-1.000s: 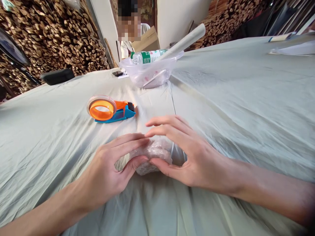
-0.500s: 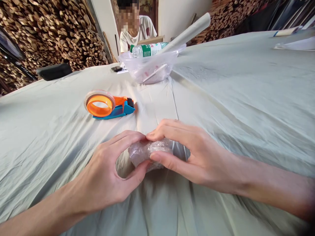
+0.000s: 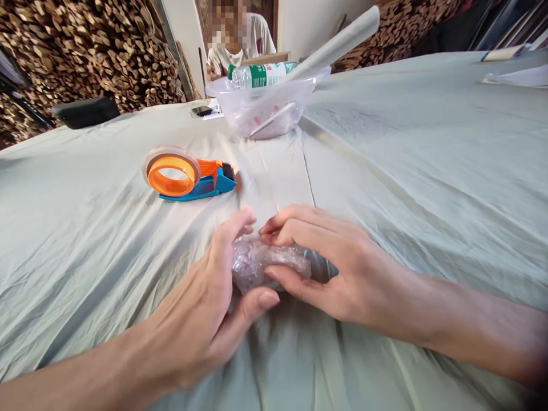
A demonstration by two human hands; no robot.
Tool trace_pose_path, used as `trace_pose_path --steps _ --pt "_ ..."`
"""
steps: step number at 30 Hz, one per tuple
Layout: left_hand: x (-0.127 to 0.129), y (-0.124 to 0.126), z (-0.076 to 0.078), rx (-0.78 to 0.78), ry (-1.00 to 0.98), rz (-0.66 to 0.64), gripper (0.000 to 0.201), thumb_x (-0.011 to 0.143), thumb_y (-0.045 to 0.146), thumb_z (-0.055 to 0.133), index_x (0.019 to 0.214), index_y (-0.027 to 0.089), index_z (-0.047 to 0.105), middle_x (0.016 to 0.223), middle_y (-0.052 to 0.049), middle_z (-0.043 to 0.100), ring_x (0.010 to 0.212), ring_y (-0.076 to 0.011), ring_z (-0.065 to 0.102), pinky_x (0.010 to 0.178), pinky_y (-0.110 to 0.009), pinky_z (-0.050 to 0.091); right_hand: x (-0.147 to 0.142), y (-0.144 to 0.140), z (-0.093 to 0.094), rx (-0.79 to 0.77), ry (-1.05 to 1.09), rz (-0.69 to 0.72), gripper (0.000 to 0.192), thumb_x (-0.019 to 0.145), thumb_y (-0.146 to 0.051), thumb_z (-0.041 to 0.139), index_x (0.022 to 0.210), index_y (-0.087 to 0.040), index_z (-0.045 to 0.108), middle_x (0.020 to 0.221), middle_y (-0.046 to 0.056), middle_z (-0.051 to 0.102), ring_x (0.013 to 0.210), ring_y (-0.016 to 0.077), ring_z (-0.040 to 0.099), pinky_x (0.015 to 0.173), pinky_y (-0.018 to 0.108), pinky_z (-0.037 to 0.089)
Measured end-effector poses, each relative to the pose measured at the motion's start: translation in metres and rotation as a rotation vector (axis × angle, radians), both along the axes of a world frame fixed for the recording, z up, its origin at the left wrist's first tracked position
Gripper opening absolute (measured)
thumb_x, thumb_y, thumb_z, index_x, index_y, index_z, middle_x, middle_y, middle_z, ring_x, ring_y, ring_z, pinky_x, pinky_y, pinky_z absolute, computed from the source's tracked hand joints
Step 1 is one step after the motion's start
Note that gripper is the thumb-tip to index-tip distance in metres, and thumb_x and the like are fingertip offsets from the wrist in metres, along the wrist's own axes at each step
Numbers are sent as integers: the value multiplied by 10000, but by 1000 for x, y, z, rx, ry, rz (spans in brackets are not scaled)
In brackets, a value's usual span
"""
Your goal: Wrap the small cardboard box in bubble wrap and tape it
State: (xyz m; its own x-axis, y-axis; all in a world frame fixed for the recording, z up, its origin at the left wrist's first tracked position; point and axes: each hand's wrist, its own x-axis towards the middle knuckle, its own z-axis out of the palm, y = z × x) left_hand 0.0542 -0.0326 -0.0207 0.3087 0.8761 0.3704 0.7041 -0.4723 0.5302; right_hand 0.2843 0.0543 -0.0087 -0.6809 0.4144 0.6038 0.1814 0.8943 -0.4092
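A small bundle in clear bubble wrap point(image 3: 252, 268) lies on the pale cloth close to me; what is inside cannot be made out. My right hand point(image 3: 338, 262) grips it from the right, thumb on the near side and fingers over the far side. At the bundle's left end is my left hand point(image 3: 205, 305), its thumb and fingers spread apart around that end without pinching it. Beyond my left hand sits a tape dispenser point(image 3: 217, 181) in orange and blue, carrying a roll of clear tape point(image 3: 194, 162).
A translucent plastic basin point(image 3: 231, 111) stands farther back, holding a green-labelled bottle point(image 3: 257, 75) and a long white roll point(image 3: 338, 48). Left of it are a phone point(image 3: 202, 111) and a black case point(image 3: 85, 112). A person point(image 3: 261, 37) is across the cloth-covered table point(image 3: 428, 171).
My left hand has loosened from the bundle, its thumb and fingers spreading apart. My right hand keeps its grip. The view has tilted slightly.
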Motion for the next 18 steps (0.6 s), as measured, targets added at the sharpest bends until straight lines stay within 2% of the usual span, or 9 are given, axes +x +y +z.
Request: trace_pose_path --steps 2,4,6,7,9,10,12,15,18 --pt "0 5 -2 33 42 -4 691 1161 485 490 1766 359 182 1788 -88 455 1591 -273 552 1220 -437 586 0 0 2 35 -28 0 67 1065 -206 664 1022 -159 643 1141 122 760 1077 243 740 943 401 576" --pt "0 10 0 -3 59 -21 586 1147 488 533 1690 334 371 1666 -73 606 1457 -264 671 1165 -416 614 1 0 3 31 -23 13 71 1074 -228 646 1030 -174 636 1151 129 763 1096 259 742 968 427 571" --pt "0 13 4 -75 11 1 493 1110 506 611 1552 301 533 1379 -41 787 1125 -218 805 946 -335 674 2 -1 4 -42 2 38 62 1078 -245 628 1047 -191 631 1148 110 759 1106 247 735 981 420 571" --pt "0 14 6 -107 -23 19 462 1087 513 648 1486 290 584 1226 -19 825 933 -186 806 804 -292 665 3 -1 4 -98 13 51 63 1085 -255 612 1068 -198 633 1151 97 754 1103 235 730 975 407 572" --pt "1 14 9 -137 -63 44 413 1046 522 700 1377 278 657 1008 16 822 673 -133 710 596 -242 571 5 -1 5 -211 35 46 122 1118 -304 564 1105 -207 638 1144 70 734 1055 209 713 929 385 567" --pt "1 15 11 -139 -69 54 405 1032 526 712 1348 274 680 962 22 812 619 -119 664 555 -234 530 6 -1 5 -258 53 23 170 1143 -347 535 1124 -214 639 1133 60 722 1031 204 702 901 383 558" --pt "2 15 12 -138 -66 73 434 1001 526 736 1349 269 703 968 17 811 624 -115 648 550 -233 505 8 2 4 -314 118 -66 264 1180 -446 486 1131 -234 636 1120 51 704 1039 219 690 880 393 536" --pt "3 16 14 -158 -53 82 532 932 455 800 1418 278 681 1090 8 823 752 -140 715 638 -251 549 9 9 3 -289 218 -193 326 1193 -511 443 1129 -265 646 1160 50 703 1130 256 683 902 409 523" --pt "4 16 12 -177 -45 62 552 924 423 815 1434 277 660 1170 -5 818 920 -184 769 766 -291 605 9 14 4 -230 227 -217 365 1192 -541 427 1139 -271 667 1156 49 709 1131 256 676 913 402 519"
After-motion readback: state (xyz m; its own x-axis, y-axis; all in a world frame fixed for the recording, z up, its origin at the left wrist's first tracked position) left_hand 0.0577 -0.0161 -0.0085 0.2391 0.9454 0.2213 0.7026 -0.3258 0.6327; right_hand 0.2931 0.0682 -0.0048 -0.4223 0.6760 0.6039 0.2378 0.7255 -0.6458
